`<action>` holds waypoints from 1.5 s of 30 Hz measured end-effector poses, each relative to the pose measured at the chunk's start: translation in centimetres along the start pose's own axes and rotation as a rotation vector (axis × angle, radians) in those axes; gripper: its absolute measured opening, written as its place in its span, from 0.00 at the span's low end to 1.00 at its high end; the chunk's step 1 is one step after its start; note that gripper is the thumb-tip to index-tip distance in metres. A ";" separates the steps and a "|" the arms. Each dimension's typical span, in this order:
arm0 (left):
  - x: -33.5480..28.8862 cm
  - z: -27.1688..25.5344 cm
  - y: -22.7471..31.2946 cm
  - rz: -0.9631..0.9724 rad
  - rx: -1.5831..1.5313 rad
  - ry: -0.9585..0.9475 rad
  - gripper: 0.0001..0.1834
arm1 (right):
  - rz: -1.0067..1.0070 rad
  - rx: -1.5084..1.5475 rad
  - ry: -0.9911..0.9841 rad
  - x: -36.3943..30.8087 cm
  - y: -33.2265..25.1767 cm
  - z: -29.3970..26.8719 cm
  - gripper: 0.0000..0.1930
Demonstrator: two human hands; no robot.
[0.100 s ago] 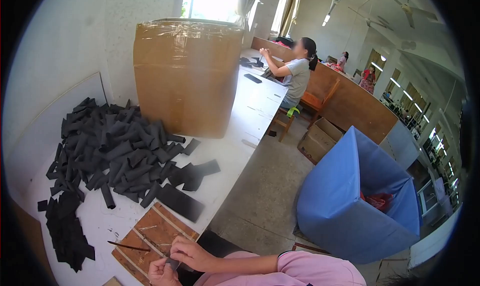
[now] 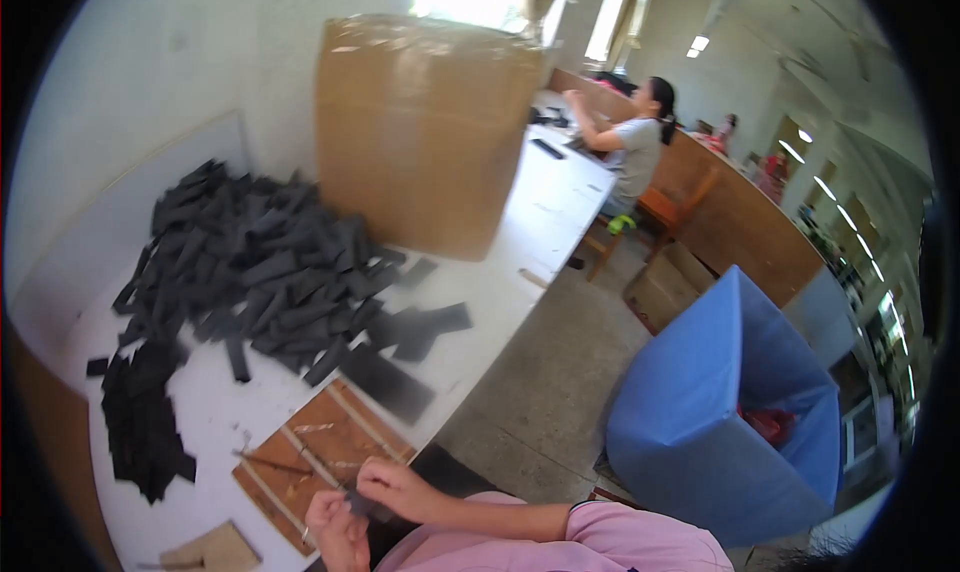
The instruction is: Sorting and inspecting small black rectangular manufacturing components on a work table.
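Observation:
Just beyond the near edge of the wooden board, my left hand (image 2: 338, 530) and my right hand (image 2: 396, 488) are close together, fingers pinched. Between them is a small dark grey piece of cloth (image 2: 358, 503), partly hidden by the fingers. The brown board (image 2: 318, 432) carries pale strips, and a thin dark stick (image 2: 272, 462) lies across it. A flat black sheet (image 2: 388, 384) rests at the board's far side. Farther back, a large heap of black cloth pieces (image 2: 265, 272), many curled into tubes, covers the white table (image 2: 480, 317).
A tall taped cardboard box (image 2: 425, 137) stands behind the heap. Another stack of black pieces (image 2: 145, 422) lies left, with a small tan block (image 2: 212, 550) nearer me. On the floor right is a blue cloth-sided bin (image 2: 680, 402). A person (image 2: 635, 147) sits farther along the table.
The whole view has shifted, so the table and box appear farther right, with some blur. Both hands still pinch the cloth piece, now slightly farther apart.

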State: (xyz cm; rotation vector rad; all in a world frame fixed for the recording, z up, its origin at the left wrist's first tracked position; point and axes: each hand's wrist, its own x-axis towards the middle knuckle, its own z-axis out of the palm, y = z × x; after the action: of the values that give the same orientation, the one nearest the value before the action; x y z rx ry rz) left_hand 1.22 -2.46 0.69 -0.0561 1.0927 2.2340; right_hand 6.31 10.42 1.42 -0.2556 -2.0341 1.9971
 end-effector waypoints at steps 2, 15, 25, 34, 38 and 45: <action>-0.6 1.6 0.5 -0.212 -0.262 -0.134 0.05 | 0.283 0.231 -0.112 -0.9 0.4 -1.2 0.07; -2.2 3.6 10.5 -0.042 -0.429 -0.504 0.16 | 0.019 0.062 -0.376 5.9 -9.9 2.7 0.07; 4.1 3.9 12.2 -0.216 -0.733 -0.257 0.11 | 0.333 0.276 -0.324 11.8 -8.1 2.1 0.09; 3.3 3.2 9.8 -0.134 -0.551 -0.118 0.11 | 0.351 0.363 -0.442 11.8 -6.8 1.7 0.08; 2.1 4.0 9.8 0.280 0.042 -0.184 0.14 | 0.203 0.165 -0.549 13.1 -6.5 1.7 0.08; 3.0 1.2 8.1 0.054 -0.265 -0.155 0.12 | 0.320 0.245 -0.481 11.4 -3.1 2.0 0.10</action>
State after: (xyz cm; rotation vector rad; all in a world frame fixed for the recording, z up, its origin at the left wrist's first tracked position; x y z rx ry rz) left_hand -5.45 -3.69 6.19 0.0352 0.7208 2.3755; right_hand -4.88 12.03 5.32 -0.0500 -2.0797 2.6978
